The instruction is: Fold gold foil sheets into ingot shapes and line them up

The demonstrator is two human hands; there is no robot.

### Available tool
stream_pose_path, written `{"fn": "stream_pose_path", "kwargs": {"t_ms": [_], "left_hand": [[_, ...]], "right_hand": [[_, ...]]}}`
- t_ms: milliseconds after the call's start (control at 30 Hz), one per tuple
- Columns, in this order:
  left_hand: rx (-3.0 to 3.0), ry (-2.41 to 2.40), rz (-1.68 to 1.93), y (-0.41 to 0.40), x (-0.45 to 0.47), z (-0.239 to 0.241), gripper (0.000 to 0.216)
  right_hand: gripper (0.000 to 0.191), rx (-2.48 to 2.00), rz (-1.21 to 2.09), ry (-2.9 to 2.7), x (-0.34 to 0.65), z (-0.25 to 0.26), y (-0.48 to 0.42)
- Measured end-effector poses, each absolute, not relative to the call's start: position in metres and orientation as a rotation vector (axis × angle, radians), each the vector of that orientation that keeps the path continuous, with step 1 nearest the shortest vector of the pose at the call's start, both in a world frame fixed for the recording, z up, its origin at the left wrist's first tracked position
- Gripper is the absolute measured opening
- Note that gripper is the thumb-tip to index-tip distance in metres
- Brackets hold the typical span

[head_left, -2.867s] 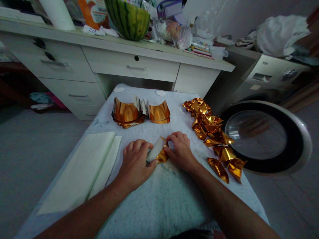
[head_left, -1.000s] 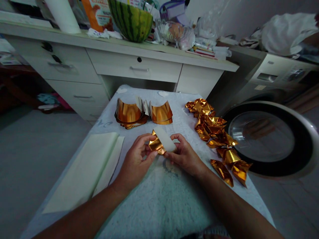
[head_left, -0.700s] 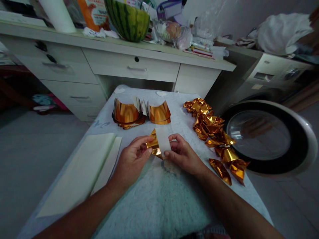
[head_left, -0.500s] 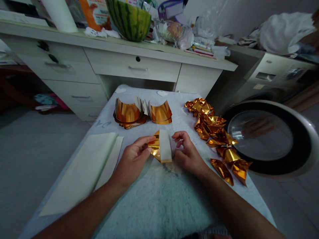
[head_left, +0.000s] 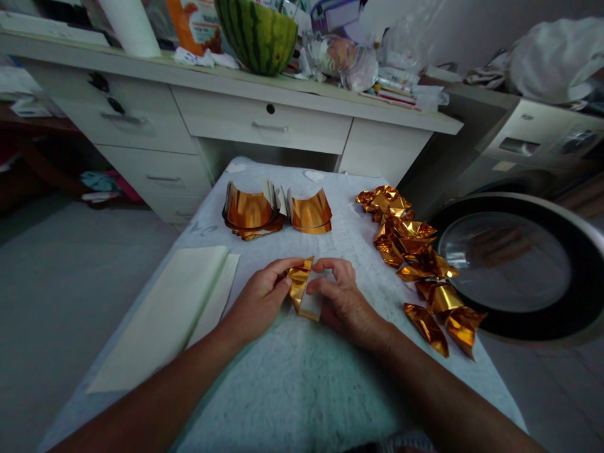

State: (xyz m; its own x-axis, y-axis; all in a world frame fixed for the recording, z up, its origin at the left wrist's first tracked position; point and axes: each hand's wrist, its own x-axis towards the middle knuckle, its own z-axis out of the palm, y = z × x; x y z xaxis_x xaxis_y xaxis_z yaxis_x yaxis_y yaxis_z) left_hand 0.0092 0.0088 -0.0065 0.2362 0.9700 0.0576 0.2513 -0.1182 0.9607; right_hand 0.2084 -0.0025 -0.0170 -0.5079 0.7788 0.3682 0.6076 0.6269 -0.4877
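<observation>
A partly folded sheet of gold foil paper (head_left: 298,284) with a white back is between my hands, above the middle of the cloth-covered table. My left hand (head_left: 262,296) pinches its left side, thumb below and fingers above. Around its right, white side curl the fingers of my right hand (head_left: 348,303), with thumb and forefinger bent over the sheet; part of the sheet is hidden behind them. Beyond the hands stand two stacks of curved gold foil sheets, a left stack (head_left: 250,211) and a right stack (head_left: 310,212).
Folded gold foil pieces (head_left: 404,234) lie in a heap along the table's right side. Pale paper sheets (head_left: 165,314) lie at the left. Behind is a white desk (head_left: 268,129) bearing a cut watermelon (head_left: 257,34). A washing machine's open round door (head_left: 509,261) stands at the right.
My right hand has moved in from beside the foil paper and taken its right side. The sheet is tilted a little more. The view has shifted slightly.
</observation>
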Motion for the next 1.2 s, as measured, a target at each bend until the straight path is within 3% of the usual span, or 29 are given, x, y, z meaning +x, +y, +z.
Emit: {"fn": "stream_pose_path", "kwargs": {"t_ms": [367, 867, 1200], "left_hand": [[2.225, 1.315, 0.733, 0.01, 0.006, -0.013, 0.034], [2.282, 1.12, 0.593, 0.011, -0.002, -0.008, 0.035], [2.265, 1.168, 0.63, 0.01, 0.0, -0.009, 0.015]], "right_hand": [[0.01, -0.911, 0.62, -2.46, 0.206, -0.007, -0.002], [0.004, -1.26, 0.701, -2.306, 0.195, -0.006, -0.002], [0.008, -1.352, 0.735, -2.341, 0.188, -0.007, 0.009]]}}
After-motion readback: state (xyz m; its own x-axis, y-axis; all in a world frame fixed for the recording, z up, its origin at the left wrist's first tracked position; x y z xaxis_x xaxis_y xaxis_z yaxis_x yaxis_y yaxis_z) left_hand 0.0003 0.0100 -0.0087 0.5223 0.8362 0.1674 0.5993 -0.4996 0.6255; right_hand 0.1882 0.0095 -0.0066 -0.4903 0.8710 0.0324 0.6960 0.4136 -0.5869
